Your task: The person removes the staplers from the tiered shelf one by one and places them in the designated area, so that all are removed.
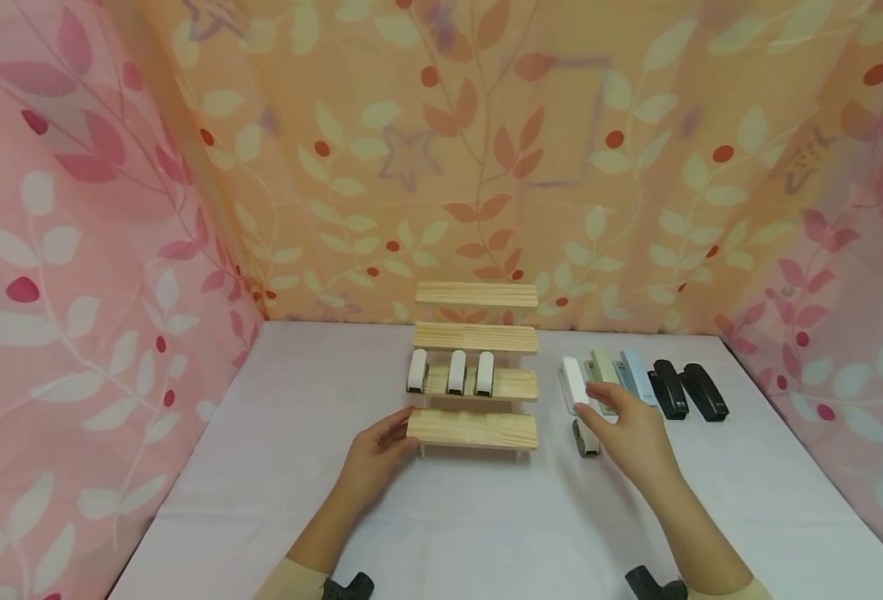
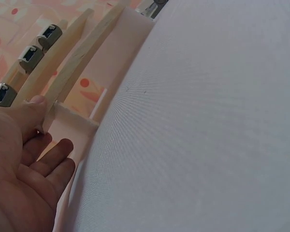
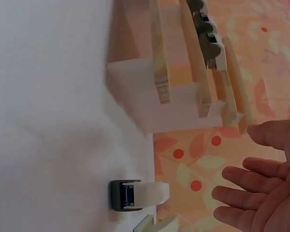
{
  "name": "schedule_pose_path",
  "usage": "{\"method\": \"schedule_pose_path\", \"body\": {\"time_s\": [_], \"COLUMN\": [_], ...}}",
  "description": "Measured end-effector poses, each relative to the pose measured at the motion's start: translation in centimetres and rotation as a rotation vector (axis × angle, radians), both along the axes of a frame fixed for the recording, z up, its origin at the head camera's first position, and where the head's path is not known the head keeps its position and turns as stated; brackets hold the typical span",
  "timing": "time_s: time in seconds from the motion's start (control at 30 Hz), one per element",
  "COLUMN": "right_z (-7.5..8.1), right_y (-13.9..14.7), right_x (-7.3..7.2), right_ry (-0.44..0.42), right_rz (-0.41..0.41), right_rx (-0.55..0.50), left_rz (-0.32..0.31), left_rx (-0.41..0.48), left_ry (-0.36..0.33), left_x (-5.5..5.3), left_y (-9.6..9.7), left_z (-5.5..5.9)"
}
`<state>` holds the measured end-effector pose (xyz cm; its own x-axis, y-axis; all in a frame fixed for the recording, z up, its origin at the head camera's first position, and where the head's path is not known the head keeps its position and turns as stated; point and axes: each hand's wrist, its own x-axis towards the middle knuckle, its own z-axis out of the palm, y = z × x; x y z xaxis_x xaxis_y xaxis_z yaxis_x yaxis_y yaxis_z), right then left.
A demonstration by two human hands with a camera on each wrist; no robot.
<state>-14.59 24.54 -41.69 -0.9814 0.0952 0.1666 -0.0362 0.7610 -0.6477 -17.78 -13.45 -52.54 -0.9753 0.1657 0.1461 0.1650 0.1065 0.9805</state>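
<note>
My left hand (image 1: 377,454) pinches the left end of the lowest board of a tiered wooden display rack (image 1: 475,429), thumb and forefinger at the board's end and other fingers loosely bent. Three white staplers (image 1: 456,372) stand on the second tier from the bottom, one at its left end. My right hand (image 1: 636,433) hovers by the staplers right of the rack, fingers spread and nothing held. Nearest it are a white stapler (image 1: 573,385) and a shorter-looking pale stapler (image 1: 586,437). The right wrist view shows a stapler (image 3: 140,195) apart from the open palm (image 3: 275,193).
A pale green stapler (image 1: 604,367), a light blue stapler (image 1: 636,377) and two black staplers (image 1: 670,388) line up at the right. White cloth (image 1: 299,375) covers the table. Patterned curtains (image 1: 486,167) enclose the back and sides.
</note>
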Motion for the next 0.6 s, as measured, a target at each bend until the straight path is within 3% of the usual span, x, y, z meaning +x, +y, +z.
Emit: {"method": "schedule_pose_path", "body": {"time_s": [0.37, 0.6], "right_z": [1.7, 2.4], "right_y": [-4.3, -6.7], "right_x": [-2.0, -2.5], "right_ry": [0.143, 0.142], "right_rz": [0.091, 0.130], "right_rx": [-0.055, -0.091], "left_rz": [0.015, 0.010], "left_rx": [-0.013, 0.002], "left_ry": [-0.016, -0.019], "left_x": [0.1, 0.1], "left_y": [0.0, 0.1], "left_z": [0.0, 0.1]}}
